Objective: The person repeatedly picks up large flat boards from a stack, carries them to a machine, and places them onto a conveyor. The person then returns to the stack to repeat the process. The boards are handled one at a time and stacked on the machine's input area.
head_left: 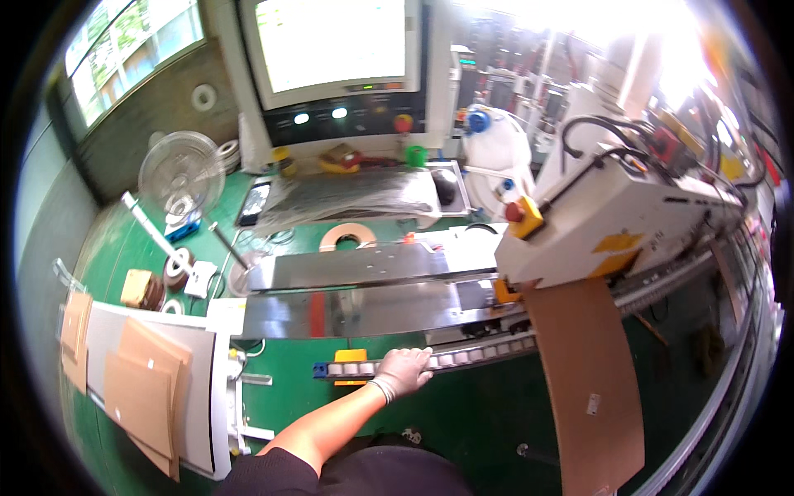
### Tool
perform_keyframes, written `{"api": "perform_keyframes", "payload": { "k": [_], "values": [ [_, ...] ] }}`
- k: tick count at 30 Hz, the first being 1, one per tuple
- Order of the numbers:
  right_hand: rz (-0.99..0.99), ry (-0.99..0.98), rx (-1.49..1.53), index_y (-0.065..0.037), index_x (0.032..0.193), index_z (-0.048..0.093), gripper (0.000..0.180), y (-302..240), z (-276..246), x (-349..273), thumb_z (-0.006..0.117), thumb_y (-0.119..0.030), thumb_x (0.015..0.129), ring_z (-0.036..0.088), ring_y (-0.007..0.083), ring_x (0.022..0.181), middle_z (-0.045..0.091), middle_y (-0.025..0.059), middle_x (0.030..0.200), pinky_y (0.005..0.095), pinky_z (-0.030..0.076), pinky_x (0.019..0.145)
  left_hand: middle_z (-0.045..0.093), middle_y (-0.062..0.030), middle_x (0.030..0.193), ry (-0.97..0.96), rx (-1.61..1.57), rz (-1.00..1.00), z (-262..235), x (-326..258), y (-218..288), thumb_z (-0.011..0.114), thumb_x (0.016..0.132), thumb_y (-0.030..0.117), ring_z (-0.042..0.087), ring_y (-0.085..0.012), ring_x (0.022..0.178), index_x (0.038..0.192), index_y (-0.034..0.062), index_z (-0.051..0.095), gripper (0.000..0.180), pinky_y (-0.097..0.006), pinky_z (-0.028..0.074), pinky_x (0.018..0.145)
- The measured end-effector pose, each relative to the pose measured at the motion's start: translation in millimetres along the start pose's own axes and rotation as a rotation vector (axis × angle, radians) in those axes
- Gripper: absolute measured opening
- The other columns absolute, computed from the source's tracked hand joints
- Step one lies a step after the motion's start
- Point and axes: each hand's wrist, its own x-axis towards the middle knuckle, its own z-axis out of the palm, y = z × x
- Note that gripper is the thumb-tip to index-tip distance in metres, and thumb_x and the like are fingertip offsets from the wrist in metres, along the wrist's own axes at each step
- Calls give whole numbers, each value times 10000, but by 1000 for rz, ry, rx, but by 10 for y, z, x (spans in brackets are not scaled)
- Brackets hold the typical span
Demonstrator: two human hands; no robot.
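Note:
My left hand (403, 371), in a pale glove, rests on the narrow roller rail (463, 358) in front of me. Its fingers point right and look slightly apart, with nothing seen held in them. A yellow bracket (351, 357) sits under the rail's left end, close to that hand. To the right, a long brown panel (589, 380) lies across the rail line, its far end against the white machine (612, 223). A small pale label is on the panel. My right hand is not in view.
Beyond the rail is a shiny metal table (380, 307). A stack of brown panels (147, 388) lies on a grey-topped stand at left. Further back are a fan (182, 174), tape rolls, a monitor (332, 45) and a red stop button (515, 212) on the machine.

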Motion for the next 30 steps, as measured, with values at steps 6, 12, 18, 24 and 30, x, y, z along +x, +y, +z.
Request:
{"api": "perform_keyframes", "payload": {
  "k": [6, 12, 18, 24, 30],
  "values": [
    [-90, 271, -14, 122, 1323, 604, 589, -215, -41, 53, 515, -400, 1064, 669, 395, 1136, 638, 286, 1305, 493, 558, 942, 723, -104, 1179, 287, -19, -139, -65, -909, -659, 708, 904, 387, 684, -301, 1125, 1312, 93, 620, 511, -461, 520, 977],
    [-521, -111, 489, 34, 1291, 667, 465, -453, 400, -1307, 511, -356, 1093, 649, 296, 1064, 670, 168, 1171, 437, 545, 883, 482, -157, 1586, 364, -6, -267, 206, -1805, -1204, 704, 905, 331, 454, -374, 1458, 1519, 87, 499, 692, -495, 332, 1241],
    [-322, -1316, 150, -36, 1118, 674, 406, -1017, 1209, -4079, 556, -423, 1070, 639, 197, 753, 681, 71, 932, 351, 533, 677, 634, -232, 1387, -82, -497, -655, 1027, -3015, -1712, 580, 1016, 451, 574, -406, 1327, 1484, 32, 524, 632, -471, 470, 1112],
    [-1487, -1582, 218, 31, 1286, 663, 330, -1393, 377, -6237, 671, -168, 1022, 681, 157, 1015, 732, 86, 1122, 303, 541, 922, 641, -245, 1391, -28, -671, -1192, 1976, -5432, -2684, 536, 1039, 417, 606, -419, 1297, 1333, 44, 656, 490, -481, 462, 1125],
    [-876, -1572, 173, -39, 1225, 654, 249, -1322, 716, -5928, 618, -220, 1058, 615, 149, 757, 661, 51, 932, 299, 512, 669, 599, -154, 712, 1151, -1288, -1788, 2711, -7917, -3508, 467, 1031, 454, 604, -357, 701, 895, 20, 675, 500, -565, 481, 630]
  ]
}}
